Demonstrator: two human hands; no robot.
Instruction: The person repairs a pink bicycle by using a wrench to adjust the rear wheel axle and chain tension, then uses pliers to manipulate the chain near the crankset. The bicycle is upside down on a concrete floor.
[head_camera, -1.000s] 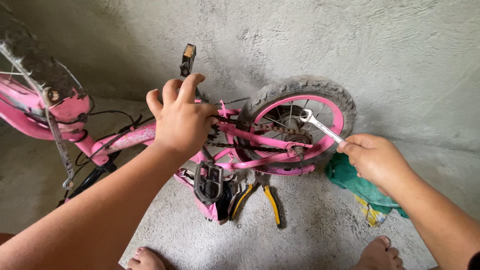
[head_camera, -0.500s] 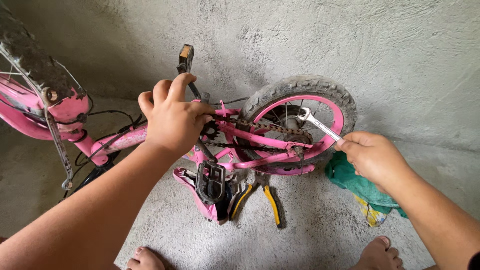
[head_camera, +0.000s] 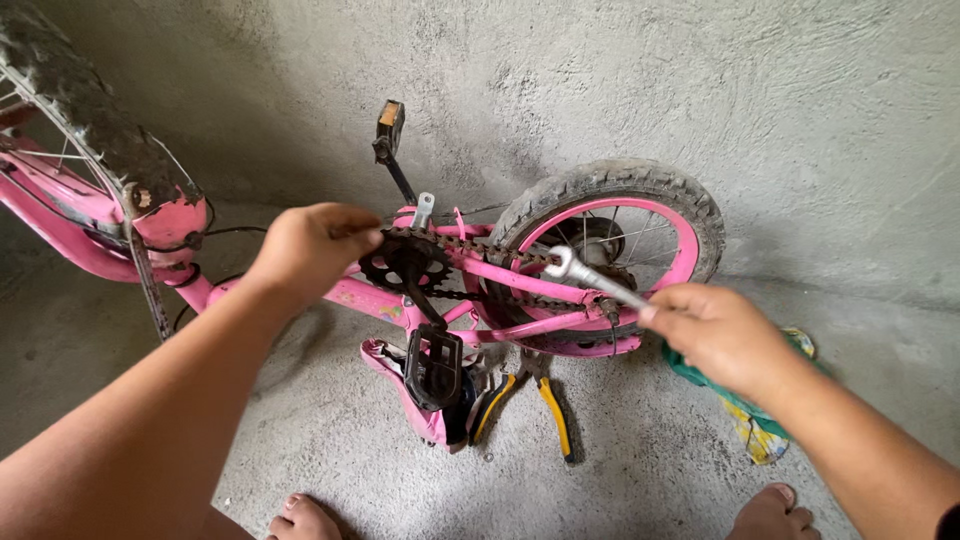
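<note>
1. My left hand (head_camera: 312, 245) is closed over the chain (head_camera: 470, 245) just left of the chainring (head_camera: 405, 265), fingers curled down onto the top run; I cannot tell whether they pinch the links or only press on them.
2. My right hand (head_camera: 722, 335) is wrapped tight round the handle of the wrench (head_camera: 592, 278), whose open head points up and left toward the hub of the rear wheel (head_camera: 610, 240).
3. As I judge it, the step goes best if the left hand keeps the chain seated on the teeth and stays clear of where chain meets ring, so no fingertip gets caught.
4. The wrench head should sit square on the axle nut before any force goes in; at a slant it may slip and round the flats.
5. The bike (head_camera: 340, 290) lies upside down on the concrete floor (head_camera: 330, 430), saddle (head_camera: 405, 385) at the near edge.
6. The pliers (head_camera: 525, 395) lie on the floor just below the frame, between my hands, well within reach of the right one.
7. The chain runs from under my left grip rightward to the hub, ending just short of the wrench head.
</note>
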